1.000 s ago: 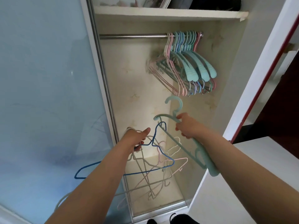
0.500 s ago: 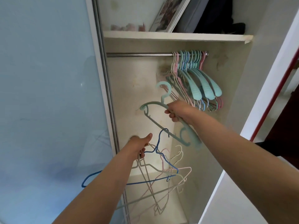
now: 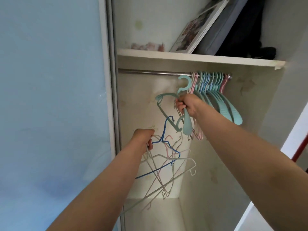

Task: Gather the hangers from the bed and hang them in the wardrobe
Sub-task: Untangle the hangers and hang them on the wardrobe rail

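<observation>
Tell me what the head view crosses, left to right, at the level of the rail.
Blue sliding door → bare stretch of the rail → hook of the teal hanger in the right hand → row of hung hangers → wardrobe side wall.

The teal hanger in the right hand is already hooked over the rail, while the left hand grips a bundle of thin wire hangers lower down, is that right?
Not quite. In the head view the teal hanger is not yet on the rail: its hook sits just below it, beside the hung hangers. The right hand does grip it, and the left hand grips the bundle of thin wire hangers lower down.
</observation>
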